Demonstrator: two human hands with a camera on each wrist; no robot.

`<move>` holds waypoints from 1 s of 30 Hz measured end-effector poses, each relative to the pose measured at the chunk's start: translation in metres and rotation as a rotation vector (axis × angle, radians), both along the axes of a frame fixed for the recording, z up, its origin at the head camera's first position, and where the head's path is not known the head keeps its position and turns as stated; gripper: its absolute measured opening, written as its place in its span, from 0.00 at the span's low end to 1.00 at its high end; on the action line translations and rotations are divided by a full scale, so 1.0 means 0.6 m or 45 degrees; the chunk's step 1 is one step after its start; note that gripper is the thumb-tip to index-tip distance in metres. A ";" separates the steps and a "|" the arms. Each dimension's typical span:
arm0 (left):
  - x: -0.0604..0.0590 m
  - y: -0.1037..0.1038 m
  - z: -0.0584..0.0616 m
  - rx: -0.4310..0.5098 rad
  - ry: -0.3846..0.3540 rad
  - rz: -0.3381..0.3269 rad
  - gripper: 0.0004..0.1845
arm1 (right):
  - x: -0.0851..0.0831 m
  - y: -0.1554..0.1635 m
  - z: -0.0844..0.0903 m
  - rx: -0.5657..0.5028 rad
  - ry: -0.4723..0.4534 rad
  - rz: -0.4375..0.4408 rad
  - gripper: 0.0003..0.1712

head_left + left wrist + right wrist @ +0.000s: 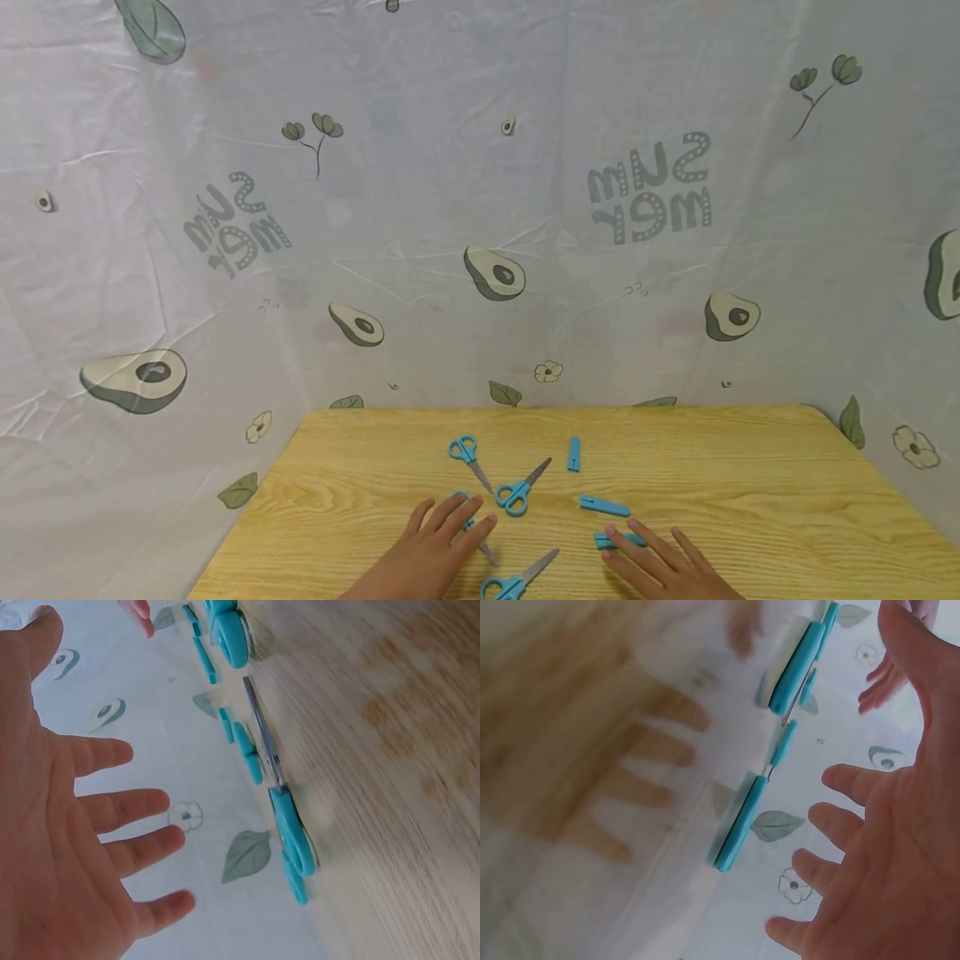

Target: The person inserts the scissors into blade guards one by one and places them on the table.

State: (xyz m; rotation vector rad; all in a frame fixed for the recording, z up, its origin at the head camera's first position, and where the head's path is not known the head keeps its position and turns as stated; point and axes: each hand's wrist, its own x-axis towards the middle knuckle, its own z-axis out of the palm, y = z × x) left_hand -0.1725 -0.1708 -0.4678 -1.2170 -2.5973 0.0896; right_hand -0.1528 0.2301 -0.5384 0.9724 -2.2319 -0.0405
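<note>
My left hand [429, 550], fingers straight and spread, hovers over the table and partly hides one pair of blue-handled scissors [489, 554]. Another pair of scissors [510, 587] lies just right of it, cut off by the lower frame edge. Farther back are two more scissors [463, 450] and scissors [513, 497], their blades bare. My right hand [667, 568] is also held above the table with spread fingers, holding nothing. Its fingertips overlap a blue blade cap [619, 541] in the head view. Behind that are a second cap [604, 505] and a third cap [574, 454].
The wooden table [750, 467] reaches back to a pale curtain [420, 208] printed with avocados and leaves, which also hangs at both sides. In the right wrist view, the tabletop [570, 885] reflects the hand, and a blue cap [742, 825] stands out near its edge.
</note>
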 end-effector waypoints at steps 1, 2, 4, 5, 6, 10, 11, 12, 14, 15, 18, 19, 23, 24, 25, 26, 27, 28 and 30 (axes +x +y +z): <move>0.000 0.001 0.002 -0.013 -0.012 -0.009 0.45 | 0.003 -0.001 0.001 -0.008 -0.026 0.001 0.47; 0.000 0.002 0.004 -0.013 -0.028 -0.020 0.46 | 0.006 -0.002 0.002 -0.014 -0.049 -0.006 0.47; -0.001 0.004 0.006 -0.013 -0.063 -0.034 0.49 | 0.012 -0.003 0.004 -0.015 -0.107 -0.015 0.49; -0.002 0.005 0.008 -0.014 -0.079 -0.040 0.49 | 0.015 -0.002 0.005 -0.013 -0.126 -0.017 0.49; -0.002 0.006 0.009 -0.012 -0.103 -0.039 0.49 | 0.015 -0.002 0.006 -0.008 -0.135 -0.011 0.48; -0.004 0.012 0.012 -0.017 -0.192 -0.034 0.51 | 0.006 0.001 0.006 0.019 -0.095 0.090 0.46; -0.004 0.014 0.013 -0.019 -0.209 -0.031 0.51 | 0.002 0.001 0.006 0.023 -0.073 0.127 0.45; -0.004 0.015 0.012 -0.020 -0.221 -0.032 0.51 | -0.003 0.001 0.006 0.030 -0.047 0.169 0.45; -0.004 0.018 0.010 -0.018 -0.228 -0.042 0.52 | -0.011 0.002 0.007 0.045 -0.049 0.244 0.43; -0.004 0.020 0.009 -0.015 -0.225 -0.046 0.52 | -0.014 0.002 0.008 0.047 -0.077 0.281 0.42; -0.005 0.025 0.005 -0.007 -0.225 -0.053 0.52 | -0.019 0.001 0.013 0.058 -0.239 0.349 0.37; -0.005 0.027 0.005 -0.005 -0.230 -0.051 0.51 | -0.020 0.001 0.015 0.051 -0.303 0.358 0.36; -0.006 0.036 0.004 0.005 -0.260 -0.036 0.48 | -0.019 -0.005 0.021 0.015 -0.474 0.371 0.32; -0.006 0.038 0.004 0.014 -0.277 -0.033 0.47 | -0.019 -0.007 0.022 0.007 -0.498 0.372 0.31; -0.006 0.039 0.003 0.025 -0.293 -0.032 0.46 | -0.019 -0.008 0.023 -0.001 -0.513 0.376 0.30; -0.007 0.040 0.001 0.037 -0.313 -0.031 0.45 | -0.019 -0.010 0.023 -0.004 -0.535 0.377 0.30; -0.008 0.041 0.000 0.053 -0.344 -0.031 0.45 | -0.019 -0.011 0.024 -0.009 -0.555 0.380 0.29; -0.009 0.041 -0.002 0.070 -0.376 -0.033 0.44 | -0.019 -0.012 0.024 -0.018 -0.571 0.390 0.28; -0.012 0.041 -0.011 0.103 -0.423 -0.051 0.42 | -0.020 -0.013 0.024 -0.037 -0.594 0.416 0.27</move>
